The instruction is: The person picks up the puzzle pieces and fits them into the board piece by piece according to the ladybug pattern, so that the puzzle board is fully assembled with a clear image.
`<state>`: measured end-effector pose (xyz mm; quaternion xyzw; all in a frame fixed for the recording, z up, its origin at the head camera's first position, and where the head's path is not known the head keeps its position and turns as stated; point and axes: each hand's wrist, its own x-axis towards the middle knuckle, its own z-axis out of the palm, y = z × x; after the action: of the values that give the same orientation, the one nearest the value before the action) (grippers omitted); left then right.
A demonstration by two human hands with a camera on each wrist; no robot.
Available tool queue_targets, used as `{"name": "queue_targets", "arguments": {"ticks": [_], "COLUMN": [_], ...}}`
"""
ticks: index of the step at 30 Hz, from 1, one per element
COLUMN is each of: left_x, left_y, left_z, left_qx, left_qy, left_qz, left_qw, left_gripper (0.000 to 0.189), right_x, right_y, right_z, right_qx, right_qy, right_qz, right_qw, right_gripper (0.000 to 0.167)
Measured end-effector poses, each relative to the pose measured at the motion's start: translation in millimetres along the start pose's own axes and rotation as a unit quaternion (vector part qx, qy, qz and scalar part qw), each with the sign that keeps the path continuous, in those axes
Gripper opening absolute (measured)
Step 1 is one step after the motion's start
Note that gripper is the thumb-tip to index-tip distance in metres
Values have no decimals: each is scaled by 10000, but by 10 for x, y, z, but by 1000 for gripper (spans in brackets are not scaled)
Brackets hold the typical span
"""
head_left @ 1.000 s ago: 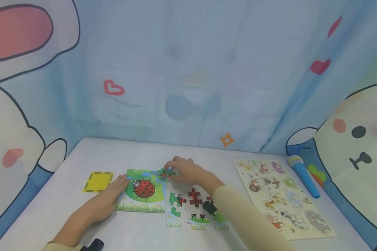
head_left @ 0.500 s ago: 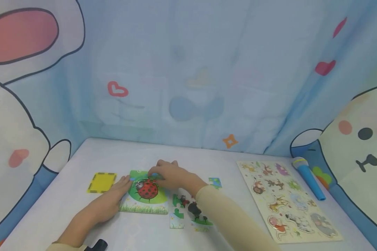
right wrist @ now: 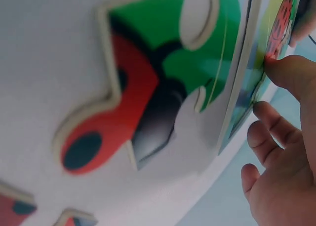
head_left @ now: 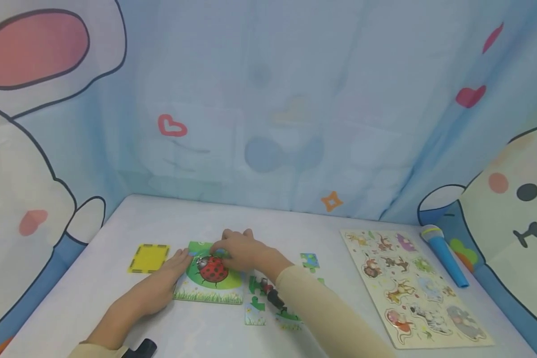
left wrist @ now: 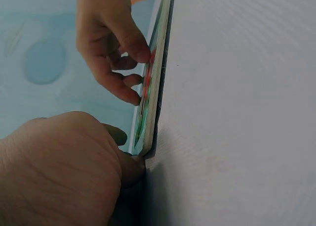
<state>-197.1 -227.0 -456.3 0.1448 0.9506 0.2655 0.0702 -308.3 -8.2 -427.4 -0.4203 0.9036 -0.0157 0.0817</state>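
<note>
Bracing the board (head_left: 212, 281) on the surface (head_left: 197, 333) with your left hand (head_left: 163, 283), fingers straight, press evenly at its upper right with your right hand (head_left: 242, 251) — whether that pinches anything, I cannot tell.

Pale blue curtain (head_left: 215, 64) — printed hearts (head_left: 471, 97), cartoon animals (head_left: 514, 214) — behind white table (head_left: 197, 211).
</note>
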Motion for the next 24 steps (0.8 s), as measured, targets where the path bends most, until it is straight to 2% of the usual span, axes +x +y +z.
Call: {"name": "queue_targets", "arguments": {"ticks": [5,9,13,16,20,24], "left_x": [12,-2,-17,-17,-5,-11], "left_y": [23,30,43,49,49,44], "left_z": [7,0,-9,-5,10,12], "left_qx": [10,44,141,142,118,105], "left_qy": [38,69,114,129,123,117], "left_qz": [46,91,95,105,161,175], "left_qw": [10000,9999,9998,9998,9997,9997], "left_gripper": [61,57,54,53,52,53], "right_x": [-83,-164,-305,-451,-680,-909], "right_y": [19,82,191,328,596,874], "right_z": [0,26,-9,-37,-3,68], "right_qx": [-170,84,472,550,498,534], "right_qy": [-186,-232,-98,115,394,485], "right_qz": [-20,43,205,419,940,1387], "right_qw": [9997,9997,9986,9975,9935,9877], "right_gripper": [40,53,64,62,56,48]}}
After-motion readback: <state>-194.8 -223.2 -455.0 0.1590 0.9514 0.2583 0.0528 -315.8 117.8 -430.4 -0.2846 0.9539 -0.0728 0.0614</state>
